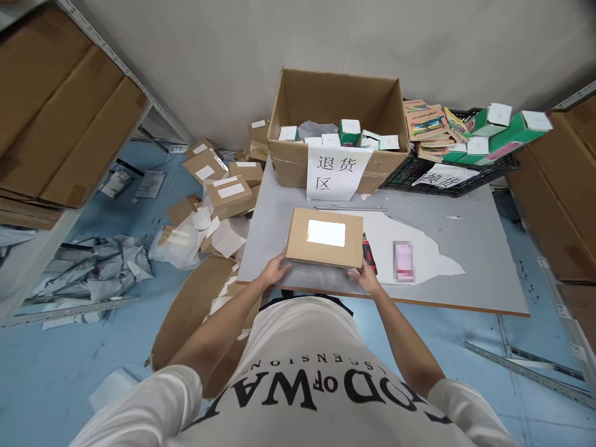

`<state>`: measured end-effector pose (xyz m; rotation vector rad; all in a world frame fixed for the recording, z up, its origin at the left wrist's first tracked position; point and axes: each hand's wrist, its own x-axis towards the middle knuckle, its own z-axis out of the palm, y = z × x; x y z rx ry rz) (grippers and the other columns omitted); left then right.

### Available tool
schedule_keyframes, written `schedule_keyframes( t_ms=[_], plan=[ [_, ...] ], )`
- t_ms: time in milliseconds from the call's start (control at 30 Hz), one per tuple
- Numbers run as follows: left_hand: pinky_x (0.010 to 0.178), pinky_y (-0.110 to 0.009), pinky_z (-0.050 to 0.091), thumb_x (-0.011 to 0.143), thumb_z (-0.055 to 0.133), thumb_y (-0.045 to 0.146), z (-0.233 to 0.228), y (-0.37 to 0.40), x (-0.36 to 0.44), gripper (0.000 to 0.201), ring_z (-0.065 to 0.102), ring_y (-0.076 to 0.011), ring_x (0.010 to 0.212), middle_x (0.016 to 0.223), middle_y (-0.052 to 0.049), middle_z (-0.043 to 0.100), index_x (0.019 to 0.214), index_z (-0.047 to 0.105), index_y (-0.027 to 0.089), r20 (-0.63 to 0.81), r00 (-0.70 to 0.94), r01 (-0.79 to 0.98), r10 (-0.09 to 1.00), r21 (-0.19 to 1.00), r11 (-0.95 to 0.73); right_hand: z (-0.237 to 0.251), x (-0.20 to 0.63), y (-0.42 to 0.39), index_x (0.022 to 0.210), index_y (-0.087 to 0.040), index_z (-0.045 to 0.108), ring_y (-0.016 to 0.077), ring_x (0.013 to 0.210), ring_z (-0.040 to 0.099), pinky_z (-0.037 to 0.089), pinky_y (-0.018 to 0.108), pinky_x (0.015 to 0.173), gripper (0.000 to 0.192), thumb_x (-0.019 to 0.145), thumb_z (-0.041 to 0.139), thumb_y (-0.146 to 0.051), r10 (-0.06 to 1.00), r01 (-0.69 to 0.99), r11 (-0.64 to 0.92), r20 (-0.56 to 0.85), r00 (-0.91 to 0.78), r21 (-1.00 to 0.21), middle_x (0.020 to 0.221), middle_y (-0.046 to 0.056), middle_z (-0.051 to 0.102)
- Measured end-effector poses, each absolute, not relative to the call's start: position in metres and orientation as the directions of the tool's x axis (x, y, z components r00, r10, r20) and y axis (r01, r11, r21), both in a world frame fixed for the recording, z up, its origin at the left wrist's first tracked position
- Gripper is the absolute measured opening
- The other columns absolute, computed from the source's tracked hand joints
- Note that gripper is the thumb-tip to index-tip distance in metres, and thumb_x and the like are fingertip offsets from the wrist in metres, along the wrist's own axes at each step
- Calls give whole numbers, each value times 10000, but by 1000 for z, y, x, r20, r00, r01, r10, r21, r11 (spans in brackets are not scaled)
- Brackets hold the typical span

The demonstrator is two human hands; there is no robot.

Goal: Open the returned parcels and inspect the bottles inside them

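A closed brown cardboard box (298, 239) with a white label (326, 233) on top is between my hands at the front of the grey table (484, 254). My left hand (275, 269) grips its near left corner, and my right hand (367, 277) grips the near right corner. The fingers under the box are partly hidden. Just right of the box lies a red and black utility knife (369, 253), close to my right hand. A white sheet (419, 242) with a torn edge lies flat there, with a pink blurred item (403, 261) on it.
A large open carton (288, 162) with a paper sign stands at the back, holding green and white boxes. Beside it is a black crate (395, 180) with booklets and boxes. Small parcels (231, 195) and wrapping pile up on the left. Shelves with cartons (60, 112) flank both sides.
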<state>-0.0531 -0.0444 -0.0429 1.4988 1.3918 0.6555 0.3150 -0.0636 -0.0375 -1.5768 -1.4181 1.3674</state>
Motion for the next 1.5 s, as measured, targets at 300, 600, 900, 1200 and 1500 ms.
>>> schedule_keyframes(
  t_ms=[300, 600, 900, 1200, 1500],
  plan=[
    [765, -317, 477, 853, 484, 468, -22, -41, -36, 351, 625, -218, 810, 788, -68, 683, 920, 651, 167, -197, 114, 551, 974, 828, 103, -29, 300, -53, 1086, -160, 584, 272, 1010, 638, 479, 426, 913, 488, 752, 601, -516, 963, 403, -236, -269, -28, -884, 1095, 143, 681],
    [558, -237, 295, 887, 377, 529, 65, -6, -36, 520, 452, -125, 561, 550, -14, 542, 680, 642, 132, -45, 36, 740, 998, 672, 4, 67, 314, -10, 743, -174, 650, 194, 657, 598, 424, 277, 616, 496, 802, 472, -633, 980, 727, -132, -199, -7, -674, 672, 59, 665],
    [519, -259, 235, 837, 400, 593, 70, 33, -29, 583, 428, -135, 524, 461, -15, 468, 564, 656, 146, -186, -12, 763, 983, 633, 129, 72, 311, 23, 442, -217, 425, 128, 478, 415, 303, 265, 504, 608, 785, 419, -719, 958, 808, -162, -288, -10, -567, 441, 5, 468],
    [522, -268, 246, 830, 416, 613, 51, 38, -27, 579, 416, -135, 507, 451, -4, 433, 506, 615, 175, -217, 0, 765, 976, 629, 140, 53, 318, 31, 428, -215, 412, 110, 468, 381, 309, 258, 498, 590, 730, 517, -711, 926, 748, -254, -376, 7, -613, 438, -15, 447],
    [706, -263, 444, 876, 375, 562, 28, 23, -42, 548, 637, -211, 830, 841, -58, 715, 955, 716, 140, -196, -6, 603, 981, 781, 160, 30, 329, 10, 850, -129, 681, 195, 690, 625, 491, 291, 647, 623, 797, 421, -692, 924, 464, -368, -374, 83, -806, 773, 92, 687]
  ],
)
